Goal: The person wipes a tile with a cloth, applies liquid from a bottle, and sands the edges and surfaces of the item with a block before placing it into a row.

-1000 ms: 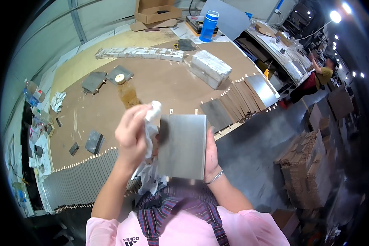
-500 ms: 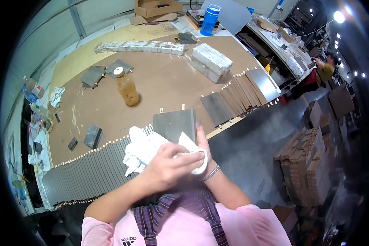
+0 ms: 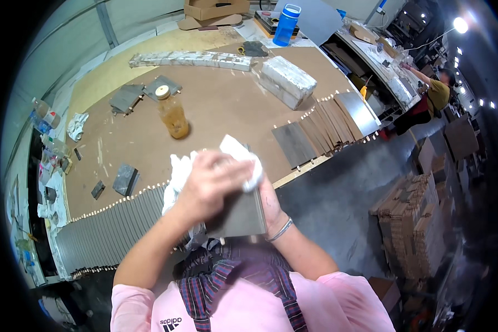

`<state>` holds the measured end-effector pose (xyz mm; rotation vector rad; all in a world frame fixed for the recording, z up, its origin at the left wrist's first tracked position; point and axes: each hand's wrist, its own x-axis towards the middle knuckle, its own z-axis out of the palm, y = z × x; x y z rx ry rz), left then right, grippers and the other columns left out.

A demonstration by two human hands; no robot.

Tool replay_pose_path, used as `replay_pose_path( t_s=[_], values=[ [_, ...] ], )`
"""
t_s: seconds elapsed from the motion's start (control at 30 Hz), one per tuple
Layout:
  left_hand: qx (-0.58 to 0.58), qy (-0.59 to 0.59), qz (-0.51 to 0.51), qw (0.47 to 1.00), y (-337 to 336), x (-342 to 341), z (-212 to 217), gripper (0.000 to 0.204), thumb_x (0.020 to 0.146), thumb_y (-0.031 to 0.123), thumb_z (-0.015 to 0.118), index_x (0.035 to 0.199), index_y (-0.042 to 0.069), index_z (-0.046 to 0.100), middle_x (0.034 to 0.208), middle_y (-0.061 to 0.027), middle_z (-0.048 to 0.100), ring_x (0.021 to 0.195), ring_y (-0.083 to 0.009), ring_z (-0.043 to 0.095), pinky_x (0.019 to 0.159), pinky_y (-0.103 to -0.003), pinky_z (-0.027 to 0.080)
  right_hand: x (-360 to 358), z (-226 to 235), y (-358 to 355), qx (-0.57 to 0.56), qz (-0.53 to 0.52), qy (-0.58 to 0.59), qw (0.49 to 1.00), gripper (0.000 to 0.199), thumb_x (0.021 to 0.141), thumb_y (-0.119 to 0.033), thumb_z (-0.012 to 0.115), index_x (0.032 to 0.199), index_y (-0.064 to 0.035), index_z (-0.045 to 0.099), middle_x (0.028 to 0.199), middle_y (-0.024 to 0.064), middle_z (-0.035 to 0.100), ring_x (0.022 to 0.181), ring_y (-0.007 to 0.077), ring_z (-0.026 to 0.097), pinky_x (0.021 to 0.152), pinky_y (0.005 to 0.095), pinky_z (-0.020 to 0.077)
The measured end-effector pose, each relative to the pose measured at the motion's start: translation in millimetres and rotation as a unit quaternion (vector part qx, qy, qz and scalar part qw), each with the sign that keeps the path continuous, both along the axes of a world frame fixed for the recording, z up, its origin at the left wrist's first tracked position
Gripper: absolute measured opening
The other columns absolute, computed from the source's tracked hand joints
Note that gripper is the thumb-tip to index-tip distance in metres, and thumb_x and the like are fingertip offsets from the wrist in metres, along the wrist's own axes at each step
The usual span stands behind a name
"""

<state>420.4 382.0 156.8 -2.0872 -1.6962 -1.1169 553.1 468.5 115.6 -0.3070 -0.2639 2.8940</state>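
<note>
Left hand, cloth bunched in its grip, has swept rightward across the plate; right hand clasps plate's edge—wiping mid-stroke.

Ahead of the raised hands, the brown desk lies open in its middle, with only the amber bottle standing there. Rows of upright grey plates fence its near edge, and a wrapped white bundle blocks the far right.

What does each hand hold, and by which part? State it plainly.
The left hand presses a white cloth onto a grey metal plate. The right hand grips the plate's right edge.
</note>
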Motion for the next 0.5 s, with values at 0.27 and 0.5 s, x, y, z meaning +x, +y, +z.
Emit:
replay_pose_path(
  t_s=[0.27, 0.5],
  values=[
    [-0.008, 0.068, 0.265, 0.962, 0.3, -80.6, 5.3, 0.042, 0.081, 0.002, 0.064, 0.122, 0.004, 0.063, 0.118, -0.0141, 0.065, 0.104, -0.0277, 0.058, 0.09, -0.035, 0.047, 2.5, 29.1, 4.0, 0.046, 0.075, 0.061, 0.994, 0.073, 0.099, -0.057, 0.016, 0.146, -0.003, 0.031, 0.138, 0.022, 0.047, 0.118, 0.0417, 0.054, 0.1, 0.0524, 0.0448],
    [-0.192, -0.518, 0.079, 0.83, -28.0, -48.8, -1.6, 0.019, 0.087, 0.009, 0.065, 0.098, -0.006, 0.068, 0.084, -0.0045, 0.066, 0.077, -0.0113, 0.059, 0.072, -0.026, 0.048, -3.6, 11.3, 8.1, 0.091, 0.094, -0.006, 0.991, 0.071, 0.099, -0.057, 0.022, 0.146, -0.0049, 0.032, 0.142, 0.0175, 0.046, 0.123, 0.0353, 0.052, 0.102, 0.0493, 0.0437]
  ],
)
